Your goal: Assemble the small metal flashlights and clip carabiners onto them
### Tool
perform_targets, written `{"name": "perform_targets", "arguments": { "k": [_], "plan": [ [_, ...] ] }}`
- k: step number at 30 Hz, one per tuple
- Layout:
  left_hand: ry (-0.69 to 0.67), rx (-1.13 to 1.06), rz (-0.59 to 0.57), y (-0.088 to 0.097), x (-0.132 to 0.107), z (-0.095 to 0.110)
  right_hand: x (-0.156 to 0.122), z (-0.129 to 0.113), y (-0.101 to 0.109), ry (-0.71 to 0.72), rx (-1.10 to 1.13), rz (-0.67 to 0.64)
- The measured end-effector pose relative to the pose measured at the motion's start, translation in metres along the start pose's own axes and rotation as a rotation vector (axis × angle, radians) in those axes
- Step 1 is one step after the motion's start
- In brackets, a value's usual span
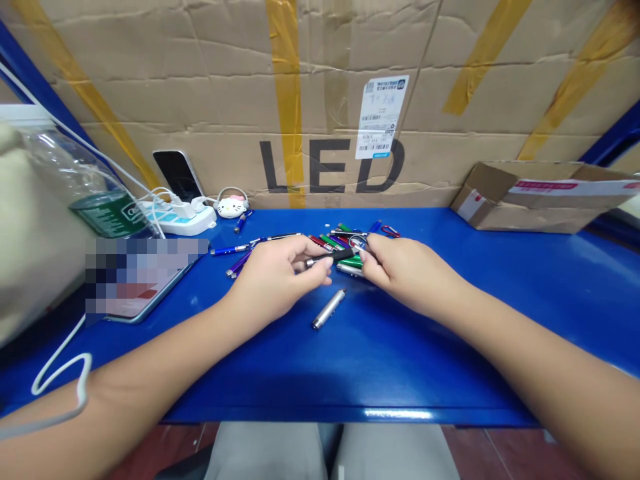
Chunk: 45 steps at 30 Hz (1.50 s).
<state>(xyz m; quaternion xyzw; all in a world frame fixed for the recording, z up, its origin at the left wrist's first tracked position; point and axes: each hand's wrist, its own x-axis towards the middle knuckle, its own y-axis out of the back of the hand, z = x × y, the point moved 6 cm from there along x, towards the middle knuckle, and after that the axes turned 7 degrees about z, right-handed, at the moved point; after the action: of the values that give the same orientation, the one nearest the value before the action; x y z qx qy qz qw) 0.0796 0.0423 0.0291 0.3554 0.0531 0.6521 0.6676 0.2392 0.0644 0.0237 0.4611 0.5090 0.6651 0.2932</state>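
My left hand (pixel 280 267) is closed, thumb and fingers pinching a slim black keychain flashlight (pixel 343 255) with a silver end. At the other end of that flashlight, my right hand (pixel 400 270) pinches a small metal key ring (pixel 357 243). A silver pen-shaped flashlight (pixel 329 309) lies alone on the blue table, below and between both hands. Behind the hands is a loose pile of similar tubes, among them a green flashlight (pixel 351 261) and a blue flashlight (pixel 230 251). My fingers hide part of the pile. A red carabiner clip (pixel 391 231) lies just beyond my right hand.
On the blue table (pixel 400 373) at left are a phone (pixel 150 287), a white power strip (pixel 193 219) with cables and a plastic bag (pixel 40 220). A white cat-shaped item (pixel 233 207) sits behind. An open cardboard box (pixel 540 200) stands back right, against a large carton (pixel 215 87).
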Motion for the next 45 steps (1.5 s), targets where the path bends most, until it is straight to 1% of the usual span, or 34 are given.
{"name": "perform_targets", "arguments": {
  "k": [3,5,8,11,14,16,18,21,23,25,28,30,31,33,34,36,38,39,41,42,44,45],
  "plan": [
    [0.119,-0.209,0.013,-0.004,-0.001,-0.003,0.001,0.000,-0.001,0.009,0.077,-0.011],
    [0.158,-0.282,0.030,-0.007,-0.001,-0.005,0.002,0.001,-0.001,0.005,0.126,-0.009],
    [0.151,-0.325,0.070,-0.009,-0.001,-0.006,0.004,0.002,-0.001,-0.021,0.179,0.022],
    [0.118,-0.312,0.117,-0.009,0.001,-0.007,0.004,0.003,-0.002,-0.051,0.272,0.054],
    [0.120,-0.284,0.113,-0.005,0.007,-0.010,0.004,0.004,-0.003,-0.056,0.416,0.071],
    [0.136,-0.205,0.096,0.004,0.014,-0.016,0.004,0.009,-0.002,-0.072,0.477,0.073],
    [0.136,-0.035,0.102,0.019,0.021,-0.023,0.004,0.019,-0.001,-0.104,0.475,0.063],
    [0.025,0.320,0.164,0.045,0.031,-0.031,0.005,0.038,-0.002,-0.141,0.436,0.023],
    [0.006,0.487,0.152,0.055,0.037,-0.040,0.006,0.049,-0.005,-0.139,0.414,-0.002],
    [0.038,0.589,0.134,0.061,0.040,-0.050,0.007,0.056,-0.007,-0.115,0.399,-0.018],
    [0.088,0.671,0.078,0.064,0.040,-0.064,0.008,0.060,-0.012,-0.085,0.388,-0.029],
    [0.082,0.725,0.040,0.062,0.040,-0.068,0.010,0.060,-0.014,-0.097,0.372,-0.026],
    [0.057,0.756,0.033,0.061,0.040,-0.067,0.011,0.060,-0.014,-0.107,0.359,-0.018],
    [-0.043,0.815,0.028,0.052,0.042,-0.055,0.013,0.062,-0.015,-0.115,0.330,0.002],
    [-0.112,0.834,0.017,0.044,0.043,-0.046,0.015,0.063,-0.015,-0.115,0.317,0.015],
    [-0.238,0.857,-0.072,0.018,0.048,-0.027,0.017,0.070,-0.015,-0.118,0.291,0.046],
    [-0.352,0.876,-0.183,-0.015,0.055,-0.009,0.018,0.081,-0.015,-0.140,0.267,0.075],
    [-0.384,0.892,-0.213,-0.030,0.060,-0.002,0.018,0.087,-0.015,-0.152,0.252,0.086],
    [-0.399,0.921,-0.267,-0.057,0.072,0.007,0.018,0.098,-0.015,-0.165,0.217,0.087],
    [-0.378,0.930,-0.290,-0.066,0.079,0.009,0.018,0.102,-0.015,-0.165,0.200,0.073],
    [-0.312,0.955,-0.345,-0.078,0.090,0.010,0.018,0.106,-0.016,-0.155,0.171,0.029],
    [-0.286,0.969,-0.352,-0.080,0.094,0.010,0.018,0.106,-0.017,-0.140,0.162,0.011]
  ]
}}
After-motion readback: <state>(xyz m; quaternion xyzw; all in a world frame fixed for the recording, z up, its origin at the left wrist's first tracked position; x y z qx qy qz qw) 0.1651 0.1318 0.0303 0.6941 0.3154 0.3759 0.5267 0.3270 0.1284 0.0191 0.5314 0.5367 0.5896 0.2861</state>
